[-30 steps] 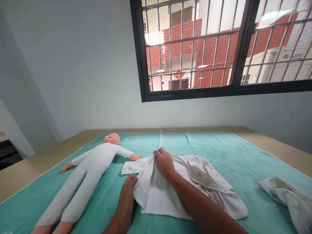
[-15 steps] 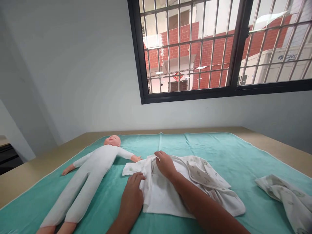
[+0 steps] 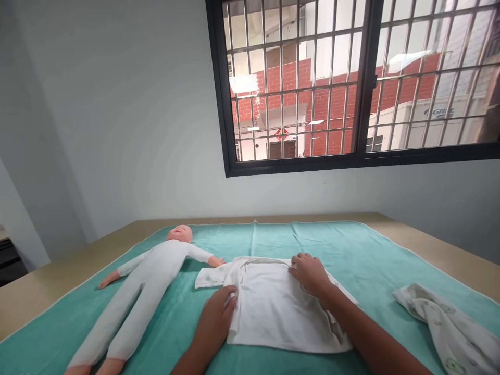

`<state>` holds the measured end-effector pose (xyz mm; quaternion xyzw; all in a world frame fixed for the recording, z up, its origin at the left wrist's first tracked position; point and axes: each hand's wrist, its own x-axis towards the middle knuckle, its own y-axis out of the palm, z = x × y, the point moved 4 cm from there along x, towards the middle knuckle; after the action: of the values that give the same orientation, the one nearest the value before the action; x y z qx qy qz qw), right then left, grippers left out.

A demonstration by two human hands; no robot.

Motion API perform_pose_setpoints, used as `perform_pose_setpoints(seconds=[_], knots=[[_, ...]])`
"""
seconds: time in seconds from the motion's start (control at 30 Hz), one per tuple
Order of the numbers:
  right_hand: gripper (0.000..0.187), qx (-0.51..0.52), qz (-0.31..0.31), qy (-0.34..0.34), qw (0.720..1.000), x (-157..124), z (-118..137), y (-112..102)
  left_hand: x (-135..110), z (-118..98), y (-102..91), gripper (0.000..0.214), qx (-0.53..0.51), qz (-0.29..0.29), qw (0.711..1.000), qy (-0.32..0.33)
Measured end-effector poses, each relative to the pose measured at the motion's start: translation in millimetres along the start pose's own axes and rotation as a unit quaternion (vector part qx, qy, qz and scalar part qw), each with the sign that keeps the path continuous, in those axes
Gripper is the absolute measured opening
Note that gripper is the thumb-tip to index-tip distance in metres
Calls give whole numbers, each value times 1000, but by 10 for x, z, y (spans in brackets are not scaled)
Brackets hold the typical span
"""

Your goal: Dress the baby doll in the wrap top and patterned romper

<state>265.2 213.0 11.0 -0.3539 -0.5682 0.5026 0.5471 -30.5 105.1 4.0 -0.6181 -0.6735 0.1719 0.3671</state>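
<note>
Baby shirt: the white shirt [image 3: 273,307] lies just beside the doll [image 3: 164,265], one sleeve reaching toward its outstretched arm; plain, lightly creased middle, faint greenish prints on that sleeve.
Left hand: on the shirt's doll-side edge, the hand [image 3: 216,315] has loosely bent fingers; I can't tell whether they grip.
Right hand: farther from the doll, this hand [image 3: 310,272] curls over the shirt's upper edge; any pinch is hidden.
Second garment: a crumpled printed piece [image 3: 453,323], well apart from the doll, beyond the shirt.
Lettering: "GREE" on a pale unit [image 3: 420,127] outside the window [image 3: 292,167], higher than the doll.
</note>
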Motion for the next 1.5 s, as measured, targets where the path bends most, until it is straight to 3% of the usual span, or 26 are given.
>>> perform_pose_setpoints(seconds=[0.2, 0.43, 0.67, 0.87, 1.0, 1.23, 1.3, 1.37, 1.43, 1.5], knots=[[24, -15, 14, 12, 1000, 295, -83, 89, -24, -85, -62, 30, -52, -8, 999, 6], [28, 3, 6, 25, 1000, 551, -211, 264, -23, -88, -38, 27, -19, 3, 1000, 24], [25, 25, -25, 20, 999, 551, -227, 447, -19, -59, 37, 36, 64, 50, 996, 24], [31, 42, -78, -9, 996, 524, -209, 311, -42, -54, 38, 38, 73, 58, 996, 12], [32, 116, -125, -55, 984, 544, -251, 253, -42, -44, 3, 39, 73, 52, 996, 14], [32, 157, -108, -33, 981, 470, -337, 294, -138, -176, 28, 39, 138, 106, 981, 81], [29, 153, -99, -16, 983, 485, -280, 217, -154, -125, -67, 39, 128, 84, 985, 79], [26, 183, -84, -15, 979, 546, -101, 121, -147, 40, -326, 40, 127, 24, 989, 71], [25, 281, -57, -27, 958, 633, 258, 60, -125, 328, -777, 41, 145, -72, 985, 53], [24, 408, -7, -41, 912, 711, 819, 97, -88, 720, -1336, 45, 164, -152, 975, 6]])
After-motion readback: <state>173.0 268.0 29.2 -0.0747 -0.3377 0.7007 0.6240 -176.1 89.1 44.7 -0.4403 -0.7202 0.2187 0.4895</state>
